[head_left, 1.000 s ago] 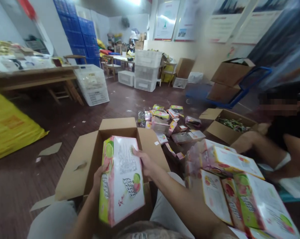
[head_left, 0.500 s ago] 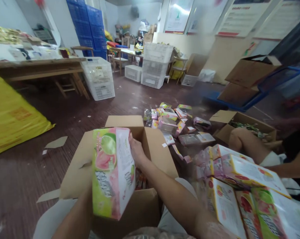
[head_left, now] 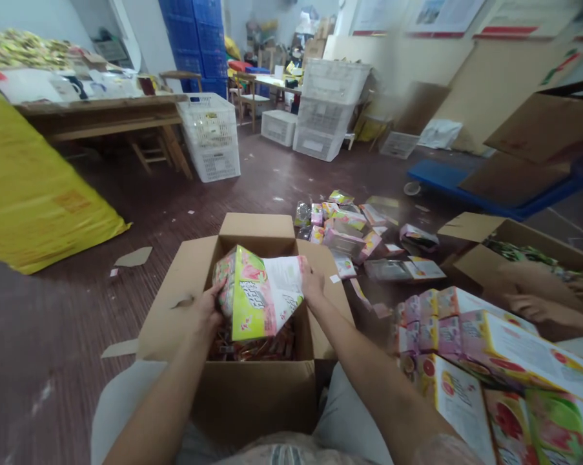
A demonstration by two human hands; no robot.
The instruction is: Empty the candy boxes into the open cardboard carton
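My left hand (head_left: 210,310) is closed on the left side of a green, pink and white fruit-print packaging box (head_left: 255,297), near a clear section with packets behind it. The box hangs tilted over an open cardboard carton (head_left: 257,381). Gripped in my right hand (head_left: 312,284) is the white panel at the box's right end; the fingertips are partly hidden. Below the box, many small reddish wrapped packets (head_left: 266,347) lie in the carton between my knees.
Stacked fruit-print boxes (head_left: 465,336) stand at right, beside another person's hand (head_left: 528,309). Torn packaging (head_left: 344,232) litters the floor ahead. A second carton (head_left: 470,248), a blue trolley (head_left: 436,181), white crates (head_left: 211,139) and a yellow sack (head_left: 44,187) surround the area.
The box has moved down toward the carton and turned, bringing its clear side with packets into view. My left hand has come into sight on its left side. The view has shifted slightly.
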